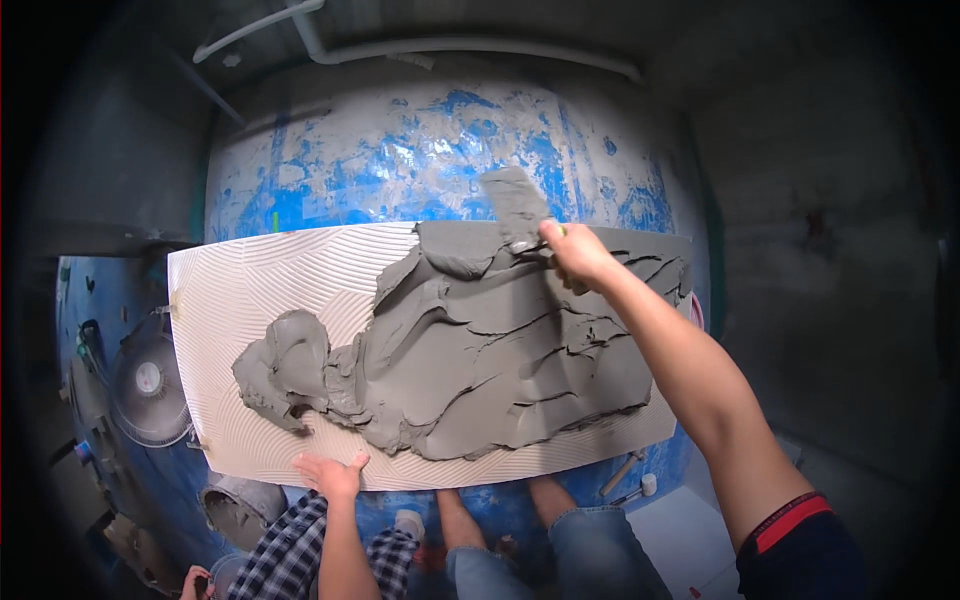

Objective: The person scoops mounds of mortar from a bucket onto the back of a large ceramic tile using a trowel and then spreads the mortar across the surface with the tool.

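Note:
A large pale tile point(250, 290) with curved comb ridges lies in front of me. Wet grey mortar point(480, 370) covers its middle and right, spread smooth in places and torn into ridges in others. A separate lump sits toward the left. My right hand point(578, 255) is closed round the handle of a trowel point(515, 203), whose blade is coated with mortar and reaches past the tile's far edge. My left hand point(332, 474) lies open on the tile's near edge, fingers spread, holding nothing.
A round fan point(150, 380) stands left of the tile. Below it is a mortar-smeared bucket point(240, 508). Someone in checked clothing point(290, 545) is close at my left, a hand point(197, 582) showing. A hammer point(622, 474) lies past the near right edge. Pipes point(480, 45) run along the far wall.

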Demonstrator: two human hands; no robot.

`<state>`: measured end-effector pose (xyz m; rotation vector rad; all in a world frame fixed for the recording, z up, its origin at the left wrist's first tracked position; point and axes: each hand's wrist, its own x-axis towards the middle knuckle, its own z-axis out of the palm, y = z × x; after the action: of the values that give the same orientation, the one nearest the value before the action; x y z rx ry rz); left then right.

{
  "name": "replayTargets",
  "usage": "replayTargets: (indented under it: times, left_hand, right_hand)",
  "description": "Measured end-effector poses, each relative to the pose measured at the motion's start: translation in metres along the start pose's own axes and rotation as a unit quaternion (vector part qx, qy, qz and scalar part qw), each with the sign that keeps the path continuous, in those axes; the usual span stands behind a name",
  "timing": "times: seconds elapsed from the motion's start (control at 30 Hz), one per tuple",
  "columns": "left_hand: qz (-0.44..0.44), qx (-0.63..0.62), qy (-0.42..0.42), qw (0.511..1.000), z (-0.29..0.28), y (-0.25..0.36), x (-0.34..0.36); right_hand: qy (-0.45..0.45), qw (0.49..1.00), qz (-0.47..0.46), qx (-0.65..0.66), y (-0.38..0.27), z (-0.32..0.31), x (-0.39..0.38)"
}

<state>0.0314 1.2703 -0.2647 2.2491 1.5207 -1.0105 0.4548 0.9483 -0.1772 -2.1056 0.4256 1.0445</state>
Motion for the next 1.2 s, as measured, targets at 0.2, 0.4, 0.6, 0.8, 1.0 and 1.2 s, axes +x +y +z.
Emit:
replayTargets:
  times: [0.2,0.4,0.6,0.8,1.0,1.2]
  left_hand:
    - [-0.001,-0.034,0.012,0.999,-0.009,-0.007,-0.007]
    - [0.000,-0.004,0.015,1.000,-0.009,-0.003,-0.004]
    - [-0.011,0.019,-0.009,1.000,-0.013,-0.003,-0.006]
    - [-0.006,0.013,-0.001,1.000,-0.015,0.013,-0.012]
    - [-0.014,0.049,0.003,0.999,0.000,-0.005,0.006]
    - [-0.014,0.039,0.007,0.999,0.004,-0.011,0.014]
  right_hand:
    - [0.091,0.992,-0.014,0.081,0.046,-0.030,-0.066]
    - [-0.155,0.955,0.069,0.242,-0.004,0.151,-0.137]
    - [0.000,0.935,-0.091,-0.342,0.027,0.100,-0.128]
    - [0.152,0.970,0.174,0.076,0.197,-0.063,-0.123]
    - [0.005,0.949,0.190,0.252,0.160,0.064,-0.192]
    - [0.050,0.960,0.072,-0.265,0.262,-0.008,-0.212]
